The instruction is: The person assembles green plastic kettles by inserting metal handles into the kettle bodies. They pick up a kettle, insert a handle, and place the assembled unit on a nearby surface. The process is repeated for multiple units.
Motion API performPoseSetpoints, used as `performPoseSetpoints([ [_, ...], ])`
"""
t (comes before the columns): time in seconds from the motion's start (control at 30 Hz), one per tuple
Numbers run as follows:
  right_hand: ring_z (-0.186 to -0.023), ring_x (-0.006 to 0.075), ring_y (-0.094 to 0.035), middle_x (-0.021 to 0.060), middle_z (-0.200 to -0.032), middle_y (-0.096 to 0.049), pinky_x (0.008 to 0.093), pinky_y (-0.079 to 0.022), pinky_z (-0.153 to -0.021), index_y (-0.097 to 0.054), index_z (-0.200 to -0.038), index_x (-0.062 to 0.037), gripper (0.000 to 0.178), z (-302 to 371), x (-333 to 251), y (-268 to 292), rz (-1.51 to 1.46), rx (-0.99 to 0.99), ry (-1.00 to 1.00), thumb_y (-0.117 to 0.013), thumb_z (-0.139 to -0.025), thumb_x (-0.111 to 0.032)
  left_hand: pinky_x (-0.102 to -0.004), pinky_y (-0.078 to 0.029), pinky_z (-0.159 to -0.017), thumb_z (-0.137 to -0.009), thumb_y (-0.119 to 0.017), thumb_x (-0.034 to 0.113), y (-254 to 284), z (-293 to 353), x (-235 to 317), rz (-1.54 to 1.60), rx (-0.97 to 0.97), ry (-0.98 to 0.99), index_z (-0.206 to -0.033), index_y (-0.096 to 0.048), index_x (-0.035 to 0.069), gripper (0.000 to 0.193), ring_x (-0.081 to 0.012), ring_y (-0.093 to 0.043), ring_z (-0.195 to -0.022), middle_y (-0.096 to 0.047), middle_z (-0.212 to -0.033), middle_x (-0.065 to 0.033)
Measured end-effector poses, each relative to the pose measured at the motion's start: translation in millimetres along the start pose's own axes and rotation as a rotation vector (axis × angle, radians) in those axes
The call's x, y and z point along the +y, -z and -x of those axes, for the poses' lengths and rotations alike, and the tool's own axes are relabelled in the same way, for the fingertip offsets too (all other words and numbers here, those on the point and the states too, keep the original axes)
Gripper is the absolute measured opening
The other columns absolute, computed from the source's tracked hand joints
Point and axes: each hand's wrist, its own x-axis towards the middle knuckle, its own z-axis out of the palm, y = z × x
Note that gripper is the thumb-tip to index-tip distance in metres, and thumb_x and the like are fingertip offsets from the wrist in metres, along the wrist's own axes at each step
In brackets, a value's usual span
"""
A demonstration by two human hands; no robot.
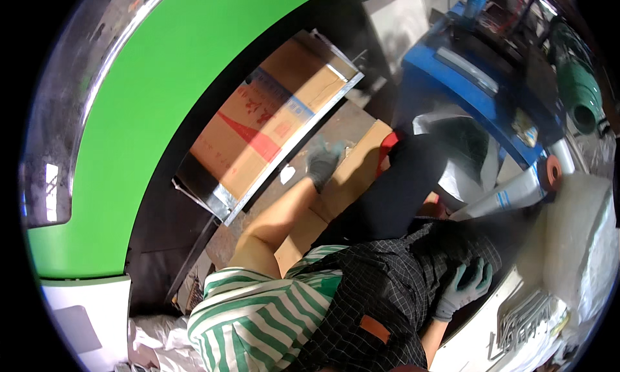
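My left hand (323, 164), in a grey work glove, reaches low over the floor. It is beside a flattened cardboard piece (349, 168) and near a small white scrap (287, 174). Motion blurs its fingers, so whether they grip anything is unclear. Just left of it, a printed cardboard box (252, 123) sits in a metal-framed tray (297, 139). My right hand (464, 288), gloved in grey with dark green fingers, rests against the dark checked apron (400, 275) at my thigh. Its fingers are apart and hold nothing visible.
A large green machine panel (152, 107) curves along the left. To the right are a blue cart (445, 75), a lined bin (465, 146) and a plastic film roll (504, 194). Several hex keys (526, 320) lie on a white surface at lower right.
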Motion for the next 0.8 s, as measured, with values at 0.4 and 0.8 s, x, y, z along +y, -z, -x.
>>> performPoseSetpoints([
  [0.4, -0.136, 0.0373, -0.048, 0.0192, -0.146, -0.053, 0.0525, -0.04, -0.113, -0.063, -0.14, -0.008, 0.052, -10, -7, 4, 0.181, -0.079, 0.032, -0.072, -0.099, -0.039, -0.0514, -0.037, -0.117, -0.075, -0.073, 0.073, 89, -53, -185, -0.239, 0.532, 0.721, -0.15, -0.038, -0.005, 0.113, -0.0427, -0.043, -0.141, -0.046, -0.148, -0.0262],
  [0.8, -0.135, 0.0397, -0.049, 0.0211, -0.147, -0.05, 0.053, -0.043, -0.112, -0.057, -0.145, -0.0056, 0.064, -8, -16, 10, 0.373, -0.181, -0.036, -0.063, -0.102, -0.053, -0.0476, -0.047, -0.112, -0.063, -0.071, 0.087, 108, -43, -362, 0.518, 0.599, 1.472, -0.155, -0.03, -0.004, 0.136, -0.0401, -0.055, -0.136, -0.048, -0.151, -0.0257],
])
